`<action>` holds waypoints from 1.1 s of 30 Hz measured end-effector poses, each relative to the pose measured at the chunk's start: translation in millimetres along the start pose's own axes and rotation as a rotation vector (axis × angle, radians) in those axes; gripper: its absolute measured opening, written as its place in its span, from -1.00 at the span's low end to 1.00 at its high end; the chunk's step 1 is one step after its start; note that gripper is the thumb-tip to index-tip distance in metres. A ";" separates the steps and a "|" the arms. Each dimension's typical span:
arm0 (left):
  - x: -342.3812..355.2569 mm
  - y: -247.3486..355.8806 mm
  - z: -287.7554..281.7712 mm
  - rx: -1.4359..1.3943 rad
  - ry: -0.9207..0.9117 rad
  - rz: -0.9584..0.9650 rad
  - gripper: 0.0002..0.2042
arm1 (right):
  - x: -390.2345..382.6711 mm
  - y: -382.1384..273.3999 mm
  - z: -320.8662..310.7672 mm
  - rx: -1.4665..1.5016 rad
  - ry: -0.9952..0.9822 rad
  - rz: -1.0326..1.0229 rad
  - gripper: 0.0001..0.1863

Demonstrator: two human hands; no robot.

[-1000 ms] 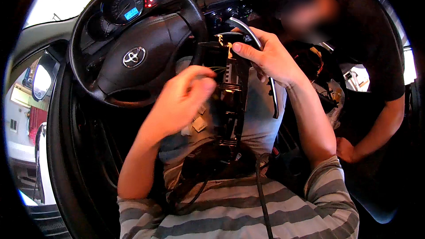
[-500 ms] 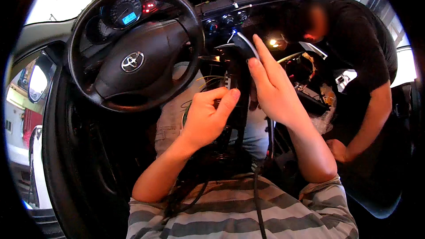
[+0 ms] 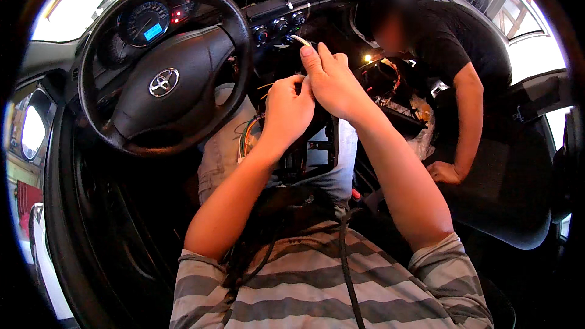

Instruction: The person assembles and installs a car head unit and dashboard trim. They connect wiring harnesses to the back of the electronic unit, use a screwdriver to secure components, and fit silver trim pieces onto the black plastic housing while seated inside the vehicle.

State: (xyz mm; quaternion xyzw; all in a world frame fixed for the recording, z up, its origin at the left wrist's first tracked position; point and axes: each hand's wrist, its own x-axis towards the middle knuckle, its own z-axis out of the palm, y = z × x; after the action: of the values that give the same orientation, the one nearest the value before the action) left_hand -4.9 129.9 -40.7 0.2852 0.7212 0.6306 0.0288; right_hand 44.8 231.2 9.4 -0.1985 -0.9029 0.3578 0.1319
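Observation:
My left hand [image 3: 287, 109] is closed, its fingertips hidden, so what it holds does not show. Thin yellow wires [image 3: 265, 88] stick out beside it. Right against it, my right hand [image 3: 335, 85] is curled with the thumb on top, closed on a white cable [image 3: 300, 39]. That cable comes from below the climate control knobs [image 3: 280, 24]. On my lap, under my hands, rests a black plastic frame [image 3: 334, 152] with openings. A bundle of coloured wires [image 3: 246, 137] hangs beside it, below my left hand.
The steering wheel [image 3: 164, 82] stands at the left, the lit instrument cluster [image 3: 146, 21] behind it. A co-worker in a black shirt [image 3: 460, 36] leans in at the right, one hand [image 3: 445, 172] on the passenger seat [image 3: 506, 207]. A small lamp [image 3: 367, 58] glows near exposed wiring [image 3: 390, 70].
My right hand has gone from stretched fingers to curled round the white cable, and my hands have come together. The view has shifted, so the wheel and co-worker appear further left.

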 end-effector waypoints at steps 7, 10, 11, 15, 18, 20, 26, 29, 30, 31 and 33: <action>7.9 7.4 -29.3 -0.017 -0.055 0.029 -0.57 | -8.1 -7.1 9.2 0.635 -0.129 0.067 -0.60; 20.4 8.5 -45.8 0.096 -0.173 -0.045 -0.50 | -19.1 -17.9 17.4 1.116 -0.163 0.189 -0.62; 22.3 8.9 -49.7 0.108 -0.170 -0.083 -0.50 | -15.1 -12.3 23.5 1.195 -0.188 0.190 -0.62; 26.9 14.7 -63.0 0.120 -0.170 -0.149 -0.50 | -18.7 -1.4 37.2 1.068 -0.238 -0.024 -0.38; 26.9 10.0 -59.7 0.075 -0.139 -0.131 -0.48 | -28.4 22.6 33.4 0.748 -0.272 -0.295 -0.28; 26.1 5.1 -62.7 0.120 -0.150 -0.145 -0.48 | -43.9 15.2 26.7 0.652 -0.238 -0.316 -0.27; 13.0 16.3 -55.7 0.104 -0.094 -0.110 -0.45 | -60.2 18.8 6.8 0.421 -0.225 -0.322 -0.33; 7.6 10.9 -55.3 0.104 -0.101 -0.095 -0.45 | -65.7 10.0 -1.2 0.475 -0.238 -0.282 -0.35; 2.6 18.9 -55.9 0.122 -0.092 -0.073 -0.44 | -69.0 3.2 -8.3 0.467 -0.309 -0.218 -0.35; -2.1 26.1 -54.6 0.117 -0.097 -0.099 -0.45 | -72.4 0.2 -11.0 0.511 -0.275 -0.241 -0.35; -5.3 28.4 -58.5 0.176 -0.108 -0.099 -0.47 | -78.1 -6.9 -14.7 0.562 -0.296 -0.216 -0.34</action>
State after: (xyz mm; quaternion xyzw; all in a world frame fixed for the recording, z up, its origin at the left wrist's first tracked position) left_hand -13.3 76.5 -4.3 0.2842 0.7844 0.5464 0.0738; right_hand 117.8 199.9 17.1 -0.0033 -0.7940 0.6017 0.0864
